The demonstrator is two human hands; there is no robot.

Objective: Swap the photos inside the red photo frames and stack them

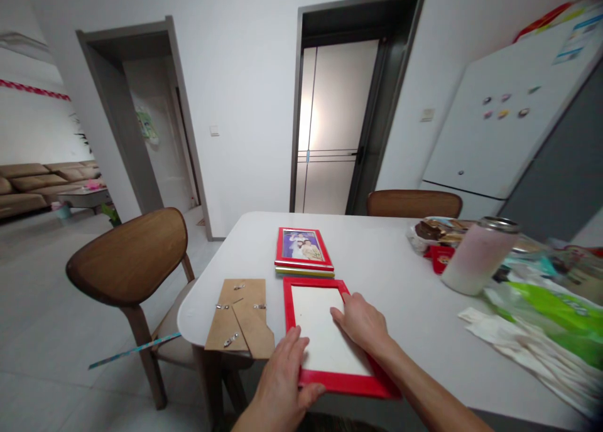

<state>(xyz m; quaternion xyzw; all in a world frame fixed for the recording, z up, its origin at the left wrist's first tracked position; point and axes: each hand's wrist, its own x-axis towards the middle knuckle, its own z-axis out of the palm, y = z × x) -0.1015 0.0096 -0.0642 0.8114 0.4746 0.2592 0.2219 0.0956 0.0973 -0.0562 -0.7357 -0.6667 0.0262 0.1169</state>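
A red picture frame (348, 383) lies at the table's front edge, with a plain white sheet (325, 331) showing inside its border. My left hand (285, 375) grips the frame's lower left corner, thumb along the near border and fingers over the left side. On the opposite side my right hand (362, 319) is closed over the right border, its thumb reaching onto the white sheet. Left of the frame, a brown backing board (221, 331) with metal clips and a stand leg lies flat. Just beyond, a stack of frames is topped by a red framed photo (301, 247).
To the right stand a pink and white bottle (480, 256), a green plastic package (556, 313) and white cloth gloves (513, 350). Behind the bottle is a bag of snacks (431, 230). Wooden chairs (132, 256) flank the white table (391, 262).
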